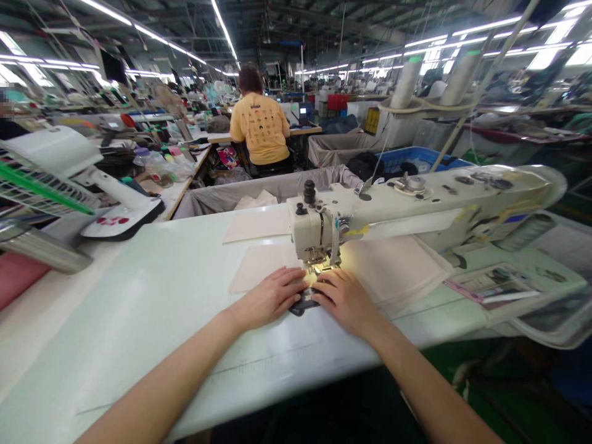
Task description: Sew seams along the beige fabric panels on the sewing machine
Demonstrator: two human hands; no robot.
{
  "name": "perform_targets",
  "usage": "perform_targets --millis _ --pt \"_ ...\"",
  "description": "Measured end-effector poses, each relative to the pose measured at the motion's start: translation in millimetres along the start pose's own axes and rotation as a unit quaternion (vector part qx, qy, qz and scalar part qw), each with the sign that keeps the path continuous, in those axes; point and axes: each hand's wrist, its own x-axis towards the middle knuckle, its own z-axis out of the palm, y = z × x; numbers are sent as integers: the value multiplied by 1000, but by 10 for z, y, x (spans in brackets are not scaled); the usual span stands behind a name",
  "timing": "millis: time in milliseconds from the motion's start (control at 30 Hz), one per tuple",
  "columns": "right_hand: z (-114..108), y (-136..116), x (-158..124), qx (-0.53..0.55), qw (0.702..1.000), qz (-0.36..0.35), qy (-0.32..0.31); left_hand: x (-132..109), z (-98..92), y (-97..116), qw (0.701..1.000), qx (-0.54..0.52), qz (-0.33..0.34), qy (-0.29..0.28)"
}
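A sewing machine (393, 206) stands on the pale green table (176, 277), its small lamp lighting the needle area. Just left of the presser foot, my left hand (272, 296) lies with fingers stretched and slightly apart on the cream fabric (259, 265). Opposite it, my right hand (345, 299) rests palm down close in front of the needle, fingers spread over the dark plate edge. More cream fabric (393, 268) lies under the machine arm. Whatever is beneath my fingertips is mostly hidden.
A white fan (55, 154) and a metal flask (46, 246) stand at the left. Behind the table is a cloth-lined bin (208, 198). Thread cones (407, 83) rise behind the machine. A tray (497, 283) lies at the right. A person in yellow (261, 129) sits ahead.
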Motion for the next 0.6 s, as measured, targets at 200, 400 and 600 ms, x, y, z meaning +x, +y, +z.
perform_targets --millis 200,400,600 --pt "-38 50 10 -43 997 50 40 137 -101 -181 1000 -11 4 -9" --pt "-129 202 -116 -117 971 181 98 185 -139 -268 1000 -12 5 -3" --pt "-119 294 -107 -115 972 171 114 140 -12 -155 997 53 -47 11"
